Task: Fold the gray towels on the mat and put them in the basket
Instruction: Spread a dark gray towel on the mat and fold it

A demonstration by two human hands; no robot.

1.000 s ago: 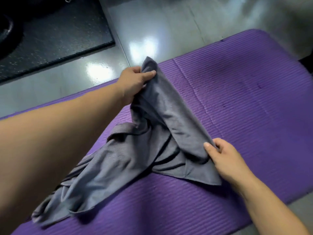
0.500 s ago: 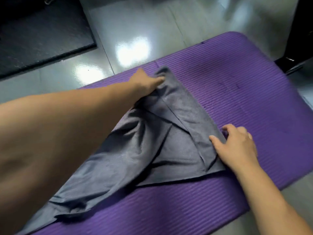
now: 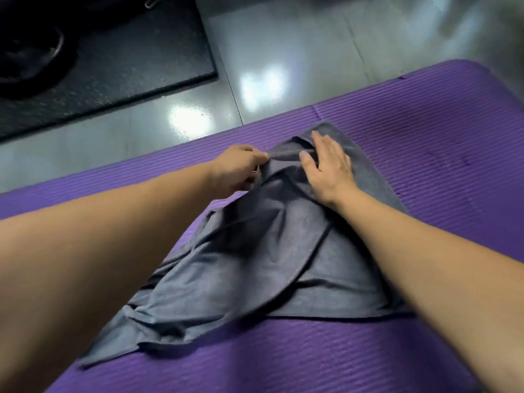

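Left grip (image 3: pixel 241 168): bare hand, fingers curled, pinching a fold of the gray towel (image 3: pixel 269 251) at its far end between thumb and fingertips. Narrow, holding cloth.

Right grip (image 3: pixel 329 163): bare hand, palm down, fingers fairly straight and thumb spread, resting flat on the towel's far corner just beside the left grip. Wide, nothing clasped.

Both forearms: bare, reaching in from the near edge and crossing above the towel on either side.

Gray towel: one piece, lying on the purple mat (image 3: pixel 425 137), rumpled and partly doubled over. An upper layer runs diagonally from the far corner under the grips to a bunched, twisted corner at near left. A flatter lower layer shows at the right, its straight edge facing the near side.

Purple mat: ribbed, lying on the floor (image 3: pixel 283 52), its far right corner rounded.

Floor: gray, glossy, with bright light reflections.

Black mat (image 3: pixel 127 66): speckled, far left on the floor, well apart from the towel. A dark round item sits on it, too dim to identify.
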